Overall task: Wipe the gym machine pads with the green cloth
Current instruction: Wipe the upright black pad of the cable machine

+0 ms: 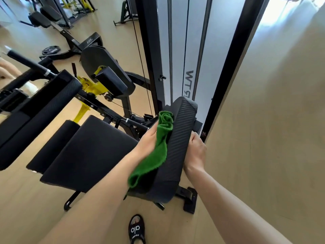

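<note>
Fingers (151,133) of the left hand (146,141) clutch the green cloth (158,152).
Right hand (195,152) grips the pad (182,138) (its length runs away from the person).

Two bare forearms are seen, with no sleeves reaching into view. The left hand (146,140) and the right hand (195,152) are uncovered: no gloves, rings, watch or wristbands are observed. One foot is visible at the lower edge, fitted with a black open-toed slide sandal (136,229). White lettering reading "alo" is printed across its broad strap, with a smaller line of white text beneath, too small to be read reliably.
</note>
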The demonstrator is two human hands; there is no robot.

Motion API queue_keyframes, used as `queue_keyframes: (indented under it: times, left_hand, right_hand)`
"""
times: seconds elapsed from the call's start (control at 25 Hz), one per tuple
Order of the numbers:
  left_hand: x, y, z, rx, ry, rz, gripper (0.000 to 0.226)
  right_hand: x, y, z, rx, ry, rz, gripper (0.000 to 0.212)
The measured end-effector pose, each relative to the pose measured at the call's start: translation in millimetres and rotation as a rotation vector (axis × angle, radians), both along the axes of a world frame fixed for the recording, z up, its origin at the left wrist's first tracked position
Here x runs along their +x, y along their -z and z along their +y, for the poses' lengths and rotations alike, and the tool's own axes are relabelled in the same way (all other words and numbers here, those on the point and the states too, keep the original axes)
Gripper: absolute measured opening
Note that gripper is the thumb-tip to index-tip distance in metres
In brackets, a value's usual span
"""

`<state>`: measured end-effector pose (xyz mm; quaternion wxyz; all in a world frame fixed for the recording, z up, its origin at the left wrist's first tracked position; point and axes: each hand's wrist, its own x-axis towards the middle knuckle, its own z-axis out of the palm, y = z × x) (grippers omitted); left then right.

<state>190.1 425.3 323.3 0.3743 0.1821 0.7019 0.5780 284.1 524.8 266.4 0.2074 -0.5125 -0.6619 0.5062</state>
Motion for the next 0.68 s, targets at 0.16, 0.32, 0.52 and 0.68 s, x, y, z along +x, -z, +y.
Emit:
queue_keyframes:
  times: [0.16, 0.32, 0.52, 0.68]
  left_hand:
    - [-17, 2, 18, -0.069, 0.027, 0.011, 0.048]
    - [34, -10, -51, -0.013, -0.03, -0.086, 0.03]
    - [116, -13, -124, 0.023, -0.129, -0.078, 0.033]
    - [79, 4, -88, 0.04, -0.104, -0.103, 0.034]
  right_hand:
    - [1, -2, -1, 0.018, 0.008, -0.024, 0.038]
    - [11, -9, -15, 0.003, 0.005, -0.018, 0.039]
    - [11, -17, -22, -0.041, -0.003, -0.004, 0.044]
    - [6, -21, -11, -0.037, 0.022, -0.028, 0.04]
